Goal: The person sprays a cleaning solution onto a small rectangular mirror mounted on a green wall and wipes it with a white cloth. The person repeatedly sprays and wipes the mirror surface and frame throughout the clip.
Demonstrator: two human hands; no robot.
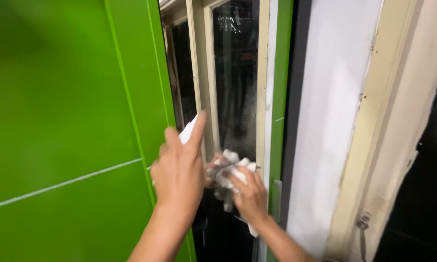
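Observation:
My right hand (247, 191) presses a crumpled white and grey cloth (229, 170) against the dark glass pane (235, 87) of a cream-framed window. My left hand (179, 167) is raised just left of it, fingers curled around a white object (188, 130) whose tip shows above the fingers. The left hand overlaps the edge of the green door panel (58, 121). What exactly the white object is cannot be made out.
A green door edge strip (280, 97) with a metal latch plate (277, 194) stands right of the glass. Beyond it is a white wall section (332, 121) and a worn cream frame (388, 136) with a metal hasp (363, 224). A dark opening lies at far right.

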